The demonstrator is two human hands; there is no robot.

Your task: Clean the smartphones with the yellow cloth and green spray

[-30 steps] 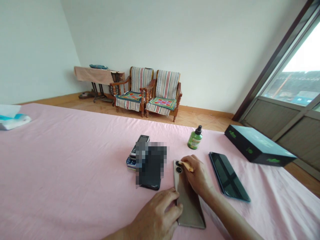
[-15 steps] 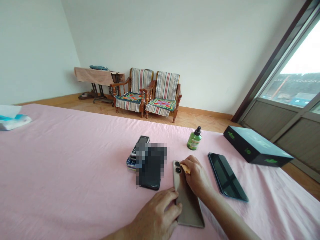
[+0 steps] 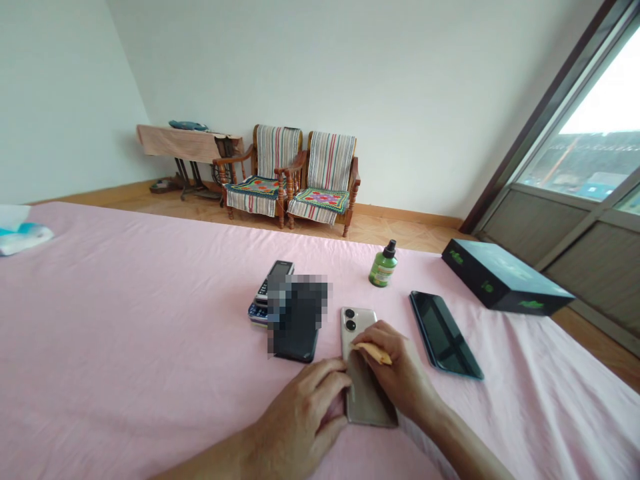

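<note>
A gold smartphone lies with its back up, its two round camera rings at the far end. My left hand holds it by the left long edge, fingers bent against the side. In my right hand a folded yellow cloth is pinched and pressed on the phone's back, just below the camera rings. Left of it lies a black phone, partly blurred out by blocks. An older keypad phone rests on a stack beside that one.
A green spray bottle stands beyond the phone. To the right are a dark tablet-like phone and a black box. A tissue pack sits far left on the pink cloth. Two wooden chairs stand behind.
My right hand has slid the cloth from the camera rings down the phone's back toward me. My left hand stays at the edge. The whole view has shifted slightly.
</note>
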